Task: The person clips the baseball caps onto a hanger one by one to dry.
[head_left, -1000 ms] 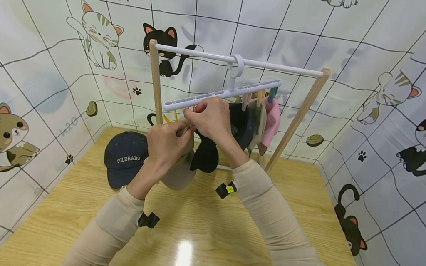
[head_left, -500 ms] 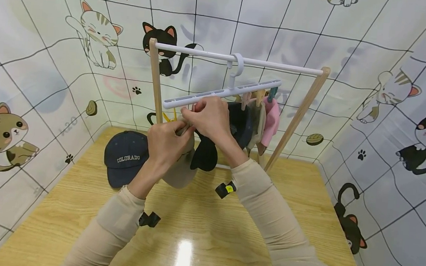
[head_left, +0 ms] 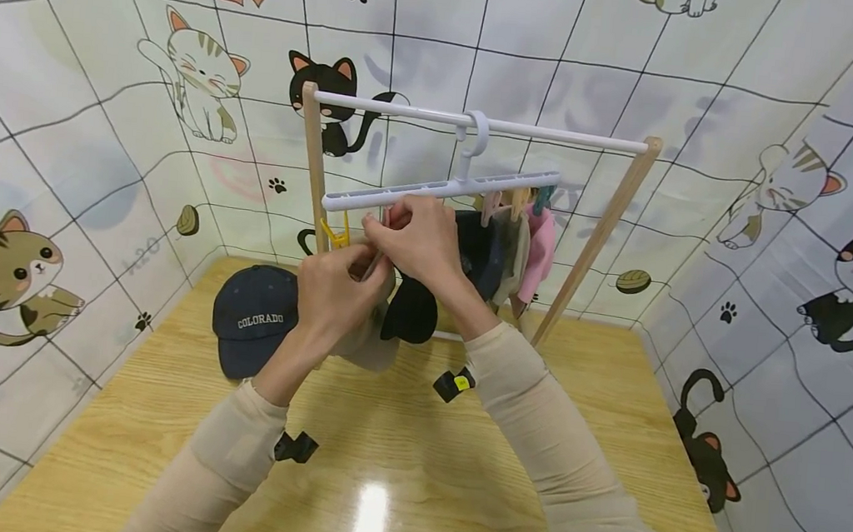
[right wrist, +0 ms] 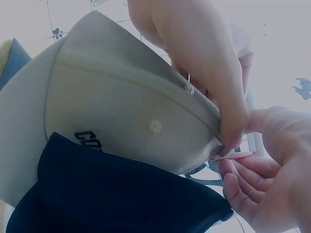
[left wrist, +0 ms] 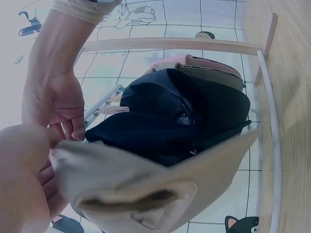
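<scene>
My left hand pinches the edge of a beige baseball cap, which hangs with its brim down under the left half of a pale hanger. My right hand is just below the hanger bar, close beside the left, and pinches a pink clothespin at the cap's edge. Right of the hands, a black cap hangs beside a dark navy cap, a beige cap and a pink cap. Pink, yellow and green clothespins show above them.
The hanger hooks over the white rail of a wooden-sided rack. A yellow clip dangles at the hanger's left end. A navy COLORADO cap lies on the wooden table, left of the rack. Cat-print cloth surrounds the table.
The hanger has tipped nearer level, its left end rising and its right end dropping. The beige cap has swung slightly right. Both hands keep their grip.
</scene>
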### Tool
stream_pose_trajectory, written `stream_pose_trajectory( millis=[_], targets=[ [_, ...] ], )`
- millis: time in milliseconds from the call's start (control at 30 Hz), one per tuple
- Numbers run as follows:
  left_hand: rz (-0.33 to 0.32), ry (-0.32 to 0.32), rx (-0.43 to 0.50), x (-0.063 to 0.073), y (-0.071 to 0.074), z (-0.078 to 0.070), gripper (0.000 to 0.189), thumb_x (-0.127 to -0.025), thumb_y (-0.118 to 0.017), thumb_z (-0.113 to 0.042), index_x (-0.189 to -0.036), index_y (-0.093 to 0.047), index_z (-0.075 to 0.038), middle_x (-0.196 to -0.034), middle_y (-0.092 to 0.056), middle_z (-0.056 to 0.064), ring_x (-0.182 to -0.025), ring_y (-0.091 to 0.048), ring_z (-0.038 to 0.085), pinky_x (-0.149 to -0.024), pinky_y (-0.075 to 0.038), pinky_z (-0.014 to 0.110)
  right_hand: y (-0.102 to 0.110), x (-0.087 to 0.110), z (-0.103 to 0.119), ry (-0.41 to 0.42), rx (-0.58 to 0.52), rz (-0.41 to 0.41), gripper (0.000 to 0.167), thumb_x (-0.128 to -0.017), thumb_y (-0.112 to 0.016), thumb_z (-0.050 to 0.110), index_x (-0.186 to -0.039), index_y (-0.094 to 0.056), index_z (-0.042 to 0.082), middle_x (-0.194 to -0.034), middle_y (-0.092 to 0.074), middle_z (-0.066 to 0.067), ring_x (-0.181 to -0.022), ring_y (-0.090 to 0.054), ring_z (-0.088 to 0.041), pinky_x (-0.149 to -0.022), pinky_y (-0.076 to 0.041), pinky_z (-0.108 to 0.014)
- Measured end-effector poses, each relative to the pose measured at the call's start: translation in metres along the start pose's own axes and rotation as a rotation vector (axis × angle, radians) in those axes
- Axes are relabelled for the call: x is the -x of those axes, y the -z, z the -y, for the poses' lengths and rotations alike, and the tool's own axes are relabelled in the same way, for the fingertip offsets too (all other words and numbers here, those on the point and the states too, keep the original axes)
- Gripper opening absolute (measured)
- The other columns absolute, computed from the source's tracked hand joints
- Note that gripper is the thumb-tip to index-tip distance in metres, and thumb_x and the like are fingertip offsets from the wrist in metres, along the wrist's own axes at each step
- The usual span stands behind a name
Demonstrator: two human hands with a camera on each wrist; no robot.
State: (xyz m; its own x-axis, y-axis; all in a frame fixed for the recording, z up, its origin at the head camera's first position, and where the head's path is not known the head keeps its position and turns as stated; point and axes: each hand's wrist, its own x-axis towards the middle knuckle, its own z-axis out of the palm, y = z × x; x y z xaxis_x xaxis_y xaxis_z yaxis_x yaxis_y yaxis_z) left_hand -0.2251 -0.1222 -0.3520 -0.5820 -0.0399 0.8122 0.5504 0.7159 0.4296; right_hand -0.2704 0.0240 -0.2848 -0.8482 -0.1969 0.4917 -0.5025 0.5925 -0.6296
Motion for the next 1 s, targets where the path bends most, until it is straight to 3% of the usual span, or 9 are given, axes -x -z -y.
stream_pose_trajectory(
  millis=[133,267,400,567,733,1000],
  targets=[
    [0.017,0.011,0.045,0.004,0.006,0.002,0.023,-0.102,-0.078,-0.023,-0.088,-0.087,-0.008,-0.075,-0.083,0.007,-0.064,-0.079,0.024,-0.060,-0.058,0.041,0.000,0.000,-0.002,0.017,0.004,-0.012,0.031,-0.100,-0.081,0.038,-0.085,-0.076,0.010,-0.084,-0.080,-0.005,-0.084,-0.073,-0.021,-0.074,-0.051,-0.034],
    [0.009,0.006,0.089,0.011,0.014,0.007,0.020,-0.102,-0.080,-0.021,-0.095,-0.089,-0.004,-0.079,-0.085,0.010,-0.066,-0.082,0.023,-0.062,-0.065,0.042,-0.001,0.002,-0.004,0.039,0.011,-0.008,0.031,-0.102,-0.080,0.035,-0.085,-0.077,0.010,-0.083,-0.080,-0.006,-0.084,-0.072,-0.021,-0.076,-0.050,-0.034],
    [-0.013,-0.015,0.084,0.018,0.024,0.018,0.020,-0.103,-0.080,-0.019,-0.097,-0.089,-0.002,-0.078,-0.085,0.010,-0.064,-0.081,0.023,-0.062,-0.063,0.031,-0.001,0.004,-0.005,0.052,0.014,-0.009,0.031,-0.102,-0.080,0.034,-0.082,-0.076,0.010,-0.080,-0.079,-0.006,-0.081,-0.072,-0.021,-0.076,-0.048,-0.034],
    [0.010,-0.013,0.091,0.023,0.037,0.038,0.018,-0.104,-0.080,-0.017,-0.103,-0.089,-0.001,-0.080,-0.085,0.011,-0.064,-0.080,0.024,-0.067,-0.051,0.008,0.000,0.005,-0.005,0.053,0.016,-0.017,0.030,-0.102,-0.081,0.035,-0.083,-0.077,0.011,-0.080,-0.080,-0.005,-0.080,-0.073,-0.020,-0.075,-0.048,-0.034],
    [0.076,-0.009,0.080,0.028,0.050,0.056,0.016,-0.105,-0.080,-0.015,-0.108,-0.090,-0.003,-0.078,-0.084,0.009,-0.062,-0.077,0.024,-0.068,-0.047,0.004,0.000,0.006,-0.003,0.055,0.016,-0.018,0.030,-0.102,-0.082,0.037,-0.086,-0.079,0.011,-0.082,-0.082,-0.005,-0.080,-0.075,-0.020,-0.075,-0.050,-0.034],
    [0.131,0.069,0.043,0.037,0.066,0.076,0.018,-0.107,-0.078,-0.017,-0.119,-0.089,-0.009,-0.094,-0.088,0.008,-0.074,-0.082,0.023,-0.072,-0.047,-0.001,0.004,0.006,0.003,0.084,0.045,-0.046,0.031,-0.102,-0.083,0.039,-0.090,-0.081,0.011,-0.086,-0.085,-0.004,-0.084,-0.080,-0.020,-0.078,-0.054,-0.038]
  ],
)
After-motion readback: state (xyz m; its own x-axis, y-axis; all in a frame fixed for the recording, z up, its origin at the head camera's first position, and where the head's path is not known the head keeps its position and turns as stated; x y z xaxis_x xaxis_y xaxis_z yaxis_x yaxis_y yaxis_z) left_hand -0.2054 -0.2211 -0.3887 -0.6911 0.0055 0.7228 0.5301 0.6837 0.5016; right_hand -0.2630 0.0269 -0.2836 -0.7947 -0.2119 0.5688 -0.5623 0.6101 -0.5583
